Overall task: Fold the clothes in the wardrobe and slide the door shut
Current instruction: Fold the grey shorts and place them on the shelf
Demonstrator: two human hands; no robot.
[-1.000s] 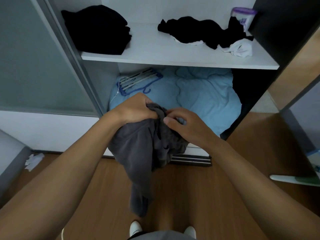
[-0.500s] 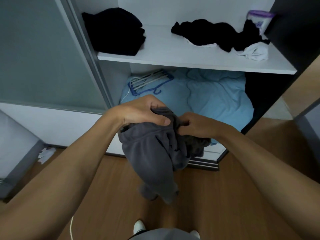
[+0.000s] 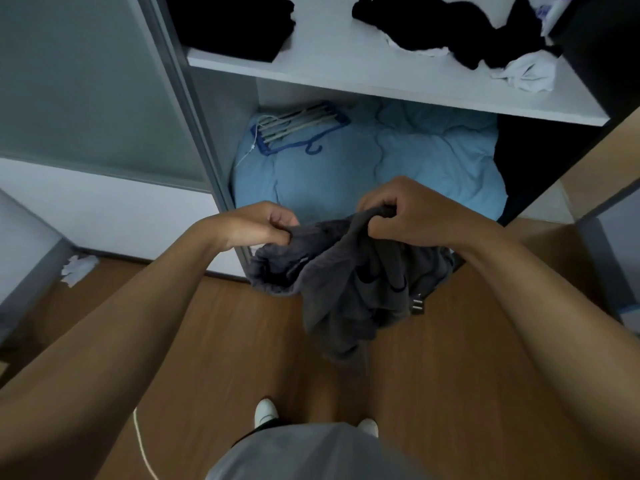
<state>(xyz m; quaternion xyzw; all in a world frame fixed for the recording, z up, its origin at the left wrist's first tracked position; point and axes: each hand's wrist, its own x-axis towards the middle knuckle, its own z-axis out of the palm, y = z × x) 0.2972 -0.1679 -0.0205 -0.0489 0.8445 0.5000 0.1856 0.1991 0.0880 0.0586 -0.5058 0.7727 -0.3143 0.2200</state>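
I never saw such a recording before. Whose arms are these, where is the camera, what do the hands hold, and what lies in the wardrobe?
There is no machine: a person wears one camera on the head, looking down. The left hand and the right hand both grip a crumpled dark grey fleece garment, hanging above the brown wooden floor. On the white wardrobe shelf lie a folded black pile, loose black clothes and a crumpled white cloth. Below, a pale blue quilt bears blue and grey hangers.
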